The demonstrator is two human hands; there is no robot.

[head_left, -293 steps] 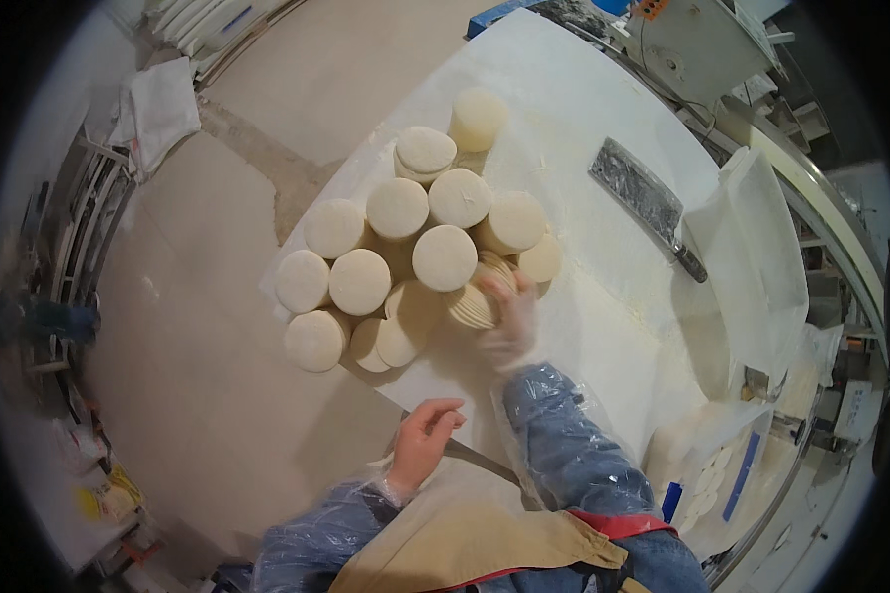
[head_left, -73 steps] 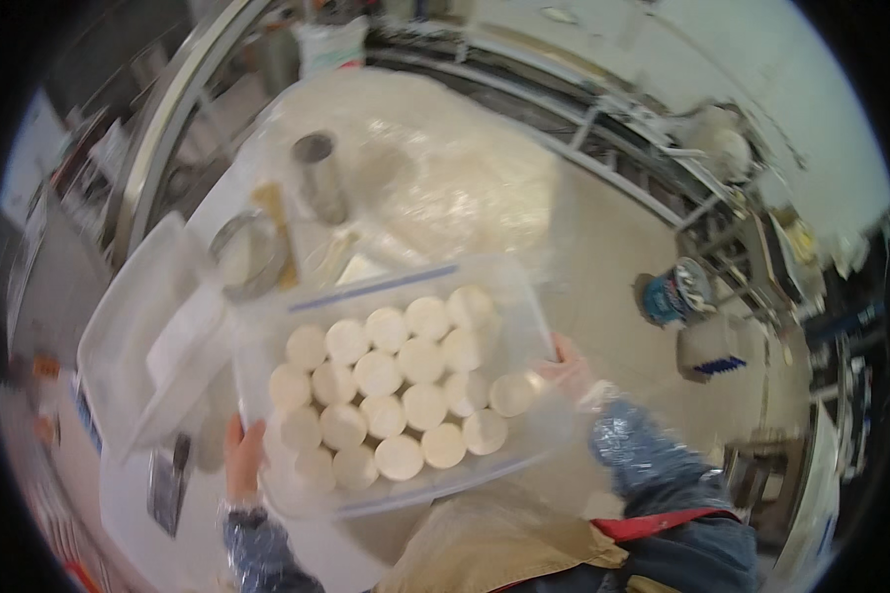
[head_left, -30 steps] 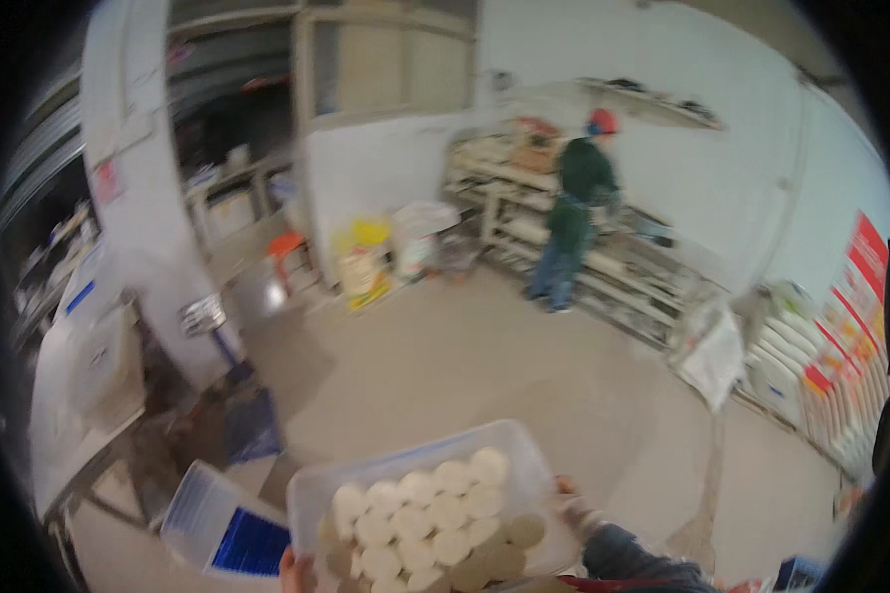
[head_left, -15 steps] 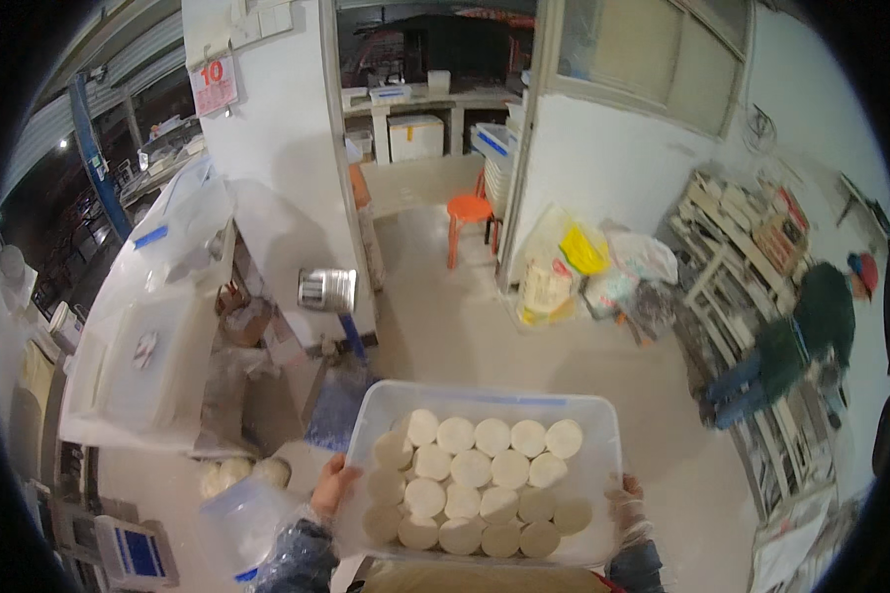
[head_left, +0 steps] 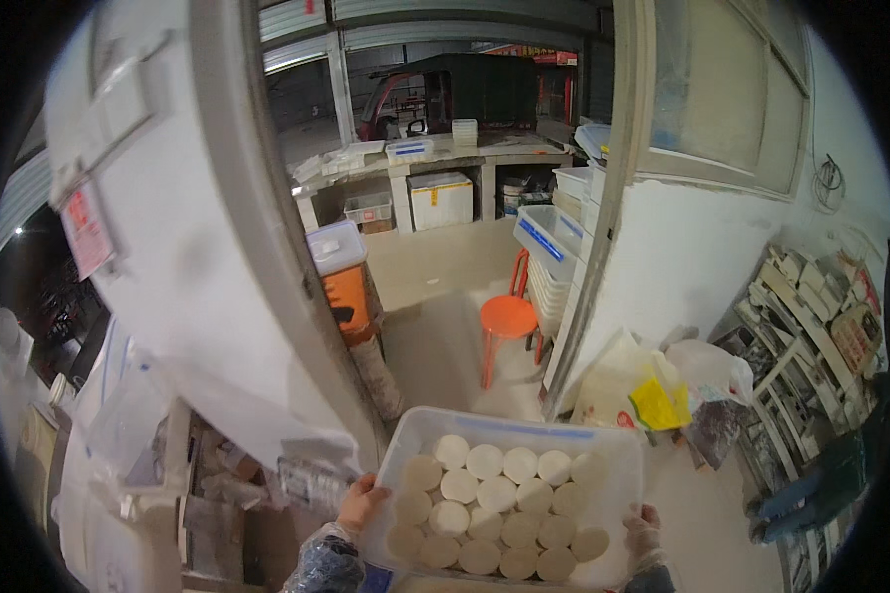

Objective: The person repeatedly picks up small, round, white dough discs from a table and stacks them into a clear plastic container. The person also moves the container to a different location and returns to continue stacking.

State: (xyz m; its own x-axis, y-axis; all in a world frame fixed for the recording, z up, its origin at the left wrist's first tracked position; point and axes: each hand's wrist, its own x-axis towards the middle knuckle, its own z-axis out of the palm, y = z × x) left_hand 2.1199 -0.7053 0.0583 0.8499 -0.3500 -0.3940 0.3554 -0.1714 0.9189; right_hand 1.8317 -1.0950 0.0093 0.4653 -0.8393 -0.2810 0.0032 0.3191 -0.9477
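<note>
Now the door frame [head_left: 615,168] and orange stool [head_left: 509,317] loom nearer than a moment ago, so the clear tub [head_left: 618,484] is closer to the doorway; pale discs [head_left: 496,493] sit in rows inside it; the left hand [head_left: 361,504] grasps its left side, the right hand [head_left: 643,532] its right, leaving neither free.

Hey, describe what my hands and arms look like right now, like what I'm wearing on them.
Your left sleeve and right sleeve look dark blue, the left under crinkled clear plastic. No glove shows on your left hand; I can't tell about your right hand.
</note>
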